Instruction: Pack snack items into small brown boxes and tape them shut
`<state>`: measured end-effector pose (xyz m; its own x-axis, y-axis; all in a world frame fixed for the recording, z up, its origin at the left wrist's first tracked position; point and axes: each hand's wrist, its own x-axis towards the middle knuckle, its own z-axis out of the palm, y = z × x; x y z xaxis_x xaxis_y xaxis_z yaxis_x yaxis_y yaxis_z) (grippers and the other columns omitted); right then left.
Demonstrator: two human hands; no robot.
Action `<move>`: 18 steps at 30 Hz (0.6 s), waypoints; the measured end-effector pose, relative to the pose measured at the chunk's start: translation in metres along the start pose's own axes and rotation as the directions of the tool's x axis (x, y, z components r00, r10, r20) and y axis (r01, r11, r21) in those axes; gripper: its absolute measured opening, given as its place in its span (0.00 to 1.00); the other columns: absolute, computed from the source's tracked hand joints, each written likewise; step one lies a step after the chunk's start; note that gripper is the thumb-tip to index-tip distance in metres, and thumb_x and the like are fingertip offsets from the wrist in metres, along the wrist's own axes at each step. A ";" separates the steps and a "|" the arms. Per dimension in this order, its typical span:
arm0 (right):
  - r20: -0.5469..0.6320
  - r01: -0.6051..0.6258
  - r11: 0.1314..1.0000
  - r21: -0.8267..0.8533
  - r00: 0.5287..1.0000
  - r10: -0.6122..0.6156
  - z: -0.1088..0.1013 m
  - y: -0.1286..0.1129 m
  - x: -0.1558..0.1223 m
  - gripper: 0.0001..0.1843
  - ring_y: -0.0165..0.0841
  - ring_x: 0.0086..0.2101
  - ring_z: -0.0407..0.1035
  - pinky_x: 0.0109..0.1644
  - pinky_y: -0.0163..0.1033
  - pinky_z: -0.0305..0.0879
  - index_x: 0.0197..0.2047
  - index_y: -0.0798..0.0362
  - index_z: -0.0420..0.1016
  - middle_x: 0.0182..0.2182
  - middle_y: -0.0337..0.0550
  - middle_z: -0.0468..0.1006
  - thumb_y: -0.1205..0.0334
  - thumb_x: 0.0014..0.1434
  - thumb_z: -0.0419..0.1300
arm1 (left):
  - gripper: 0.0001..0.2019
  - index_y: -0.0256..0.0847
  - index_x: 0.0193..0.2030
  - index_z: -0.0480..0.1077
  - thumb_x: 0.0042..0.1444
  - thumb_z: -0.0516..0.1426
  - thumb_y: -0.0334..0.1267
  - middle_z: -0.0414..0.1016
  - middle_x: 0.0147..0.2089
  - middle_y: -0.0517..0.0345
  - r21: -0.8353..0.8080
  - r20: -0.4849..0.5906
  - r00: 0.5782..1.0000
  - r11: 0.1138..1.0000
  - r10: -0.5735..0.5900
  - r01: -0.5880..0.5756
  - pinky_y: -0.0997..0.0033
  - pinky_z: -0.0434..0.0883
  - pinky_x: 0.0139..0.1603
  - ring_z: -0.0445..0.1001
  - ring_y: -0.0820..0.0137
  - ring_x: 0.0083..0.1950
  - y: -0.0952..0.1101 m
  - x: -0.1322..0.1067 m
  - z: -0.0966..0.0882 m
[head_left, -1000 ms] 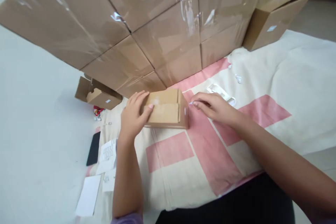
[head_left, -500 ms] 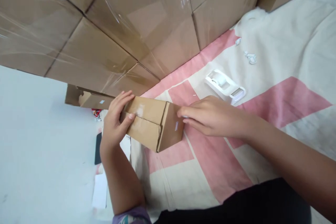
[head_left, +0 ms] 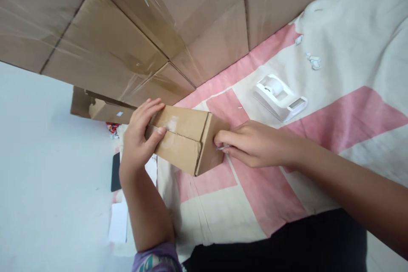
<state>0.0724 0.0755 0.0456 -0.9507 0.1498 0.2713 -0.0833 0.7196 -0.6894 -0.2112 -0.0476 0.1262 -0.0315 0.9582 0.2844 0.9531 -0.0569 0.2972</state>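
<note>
A small brown cardboard box (head_left: 185, 136) is tilted up off the pink-and-cream cloth (head_left: 255, 195). My left hand (head_left: 140, 140) grips its left end, fingers over the top and thumb on the front face. My right hand (head_left: 251, 142) has its fingers pressed together at the box's right end face, pinching a small clear strip there that looks like tape. A white tape dispenser (head_left: 279, 97) lies on the cloth beyond my right hand.
A wall of large taped cardboard cartons (head_left: 134, 21) rises right behind the box. A small open box (head_left: 102, 109) sits at the left under the cartons. A dark phone (head_left: 116, 172) and white papers (head_left: 118, 221) lie near my left forearm. White scraps (head_left: 314, 60) dot the cloth.
The box has been lifted and tilted from lying flat on the cloth. My right hand moved from beside it onto its right end face. The view has shifted closer.
</note>
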 end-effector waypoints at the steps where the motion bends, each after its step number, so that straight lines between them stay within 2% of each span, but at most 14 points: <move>1: 0.000 0.006 1.000 -0.009 1.000 -0.006 0.000 0.000 0.000 0.09 0.30 0.28 0.64 0.33 0.37 0.51 0.48 0.51 0.67 0.33 0.39 0.76 0.67 0.70 0.48 | 0.21 0.49 0.65 0.68 0.68 0.54 0.49 0.68 0.70 0.56 0.003 0.000 1.000 1.000 -0.002 0.002 0.48 0.58 0.77 0.60 0.56 0.75 0.000 0.000 0.000; 12: 0.007 -0.011 0.992 -0.126 1.000 0.011 0.007 -0.003 0.002 0.05 0.30 0.27 0.63 0.32 0.36 0.49 0.45 0.51 0.64 0.33 0.39 0.75 0.65 0.71 0.48 | 0.23 0.50 0.65 0.70 0.67 0.55 0.53 0.68 0.70 0.57 -0.012 0.006 1.000 1.000 -0.014 0.014 0.46 0.57 0.77 0.60 0.55 0.75 0.001 0.000 -0.001; 18: 0.010 -0.024 0.982 -0.189 1.000 0.026 0.011 -0.003 0.002 0.05 0.30 0.26 0.60 0.31 0.37 0.48 0.45 0.50 0.64 0.32 0.38 0.75 0.67 0.68 0.50 | 0.24 0.50 0.65 0.69 0.66 0.53 0.55 0.68 0.70 0.57 0.015 0.012 1.000 1.000 -0.021 0.021 0.46 0.58 0.77 0.60 0.55 0.75 0.000 0.000 -0.001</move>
<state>0.0677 0.0658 0.0410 -0.9555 0.1618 0.2466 -0.0030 0.8308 -0.5566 -0.2113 -0.0475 0.1274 -0.0482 0.9626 0.2666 0.9568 -0.0322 0.2891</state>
